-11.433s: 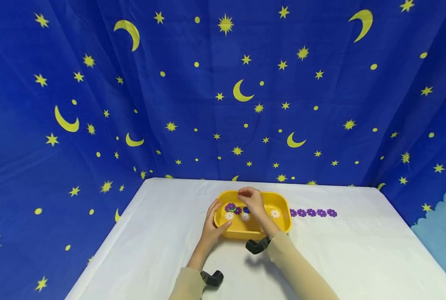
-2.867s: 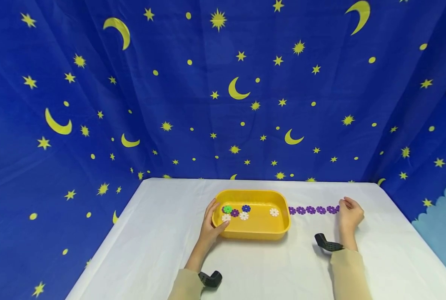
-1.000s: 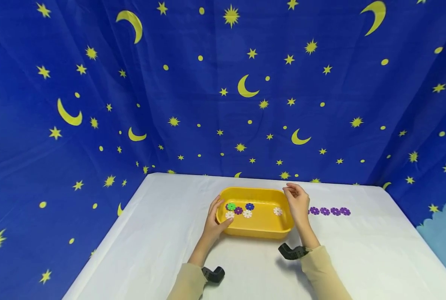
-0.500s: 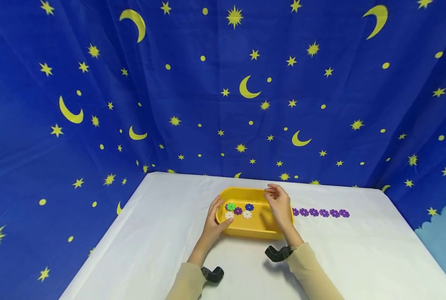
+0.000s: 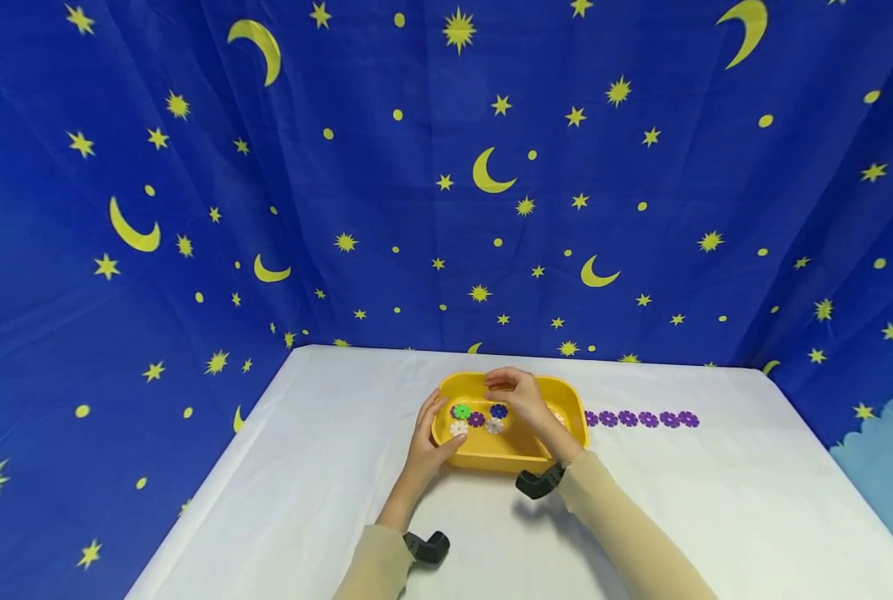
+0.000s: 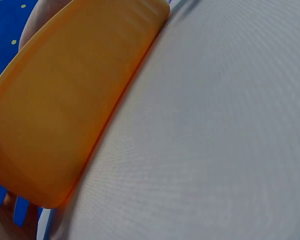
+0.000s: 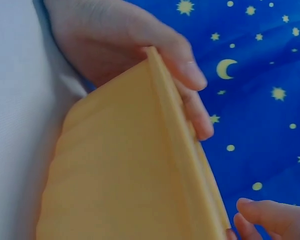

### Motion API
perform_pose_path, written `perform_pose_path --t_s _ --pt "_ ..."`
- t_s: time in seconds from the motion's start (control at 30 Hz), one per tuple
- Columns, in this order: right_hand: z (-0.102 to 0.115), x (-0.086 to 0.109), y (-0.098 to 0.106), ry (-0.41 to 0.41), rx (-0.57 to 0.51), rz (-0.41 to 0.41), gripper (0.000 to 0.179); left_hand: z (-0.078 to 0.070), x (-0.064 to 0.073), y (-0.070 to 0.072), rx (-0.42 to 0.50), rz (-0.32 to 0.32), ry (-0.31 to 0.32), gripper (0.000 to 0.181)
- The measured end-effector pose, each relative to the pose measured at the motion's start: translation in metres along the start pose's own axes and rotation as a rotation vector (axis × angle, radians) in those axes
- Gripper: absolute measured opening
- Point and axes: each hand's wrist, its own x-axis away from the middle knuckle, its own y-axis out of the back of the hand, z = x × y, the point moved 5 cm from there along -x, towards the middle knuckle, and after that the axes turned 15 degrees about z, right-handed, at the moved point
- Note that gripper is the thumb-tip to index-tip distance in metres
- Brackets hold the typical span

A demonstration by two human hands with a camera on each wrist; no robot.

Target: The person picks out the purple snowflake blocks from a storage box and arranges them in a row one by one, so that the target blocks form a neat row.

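My left hand (image 5: 424, 447) grips the left end of a yellow plastic tub (image 5: 491, 461), its thumb over the front rim. In the right wrist view that thumb (image 7: 190, 72) bends over the tub's edge. Over the middle of the tub hovers my right hand (image 5: 524, 398), fingers loosely bent and nothing visible between them. Below it lie flower-shaped plastic discs: a green disc (image 5: 462, 412) overlapping a purple one, another purple disc (image 5: 476, 419), a blue disc (image 5: 499, 411) and two white discs (image 5: 459, 427). My right wrist partly covers another pale disc (image 5: 559, 417).
A straight row of several purple flower discs (image 5: 649, 419) runs rightward from the tub's right end on the white-covered table (image 5: 716, 508). Behind it hangs a blue curtain (image 5: 386, 192) with yellow moons and stars. Both wrists wear black cameras (image 5: 539, 482).
A purple disc from the tub now extends the row's right end. My right hand has since come back leftward from there to over the tub's middle. My left hand keeps its grip.
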Motion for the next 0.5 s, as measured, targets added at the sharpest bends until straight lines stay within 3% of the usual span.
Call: perform_pose_path --t_s 0.13,0.23,0.5 --pt "0.011 0.0 -0.005 -0.002 -0.005 0.083 0.033 -0.002 -0.001 -0.001 0.002 0.004 -0.019 0.067" --pt "0.008 -0.002 -0.006 0.006 0.018 0.112 0.032 -0.002 -0.001 -0.002 0.004 0.01 -0.027 0.067" --pt "-0.021 -0.012 -0.017 0.053 0.098 0.173 0.034 -0.001 0.0 -0.001 -0.009 0.0 -0.058 0.065"
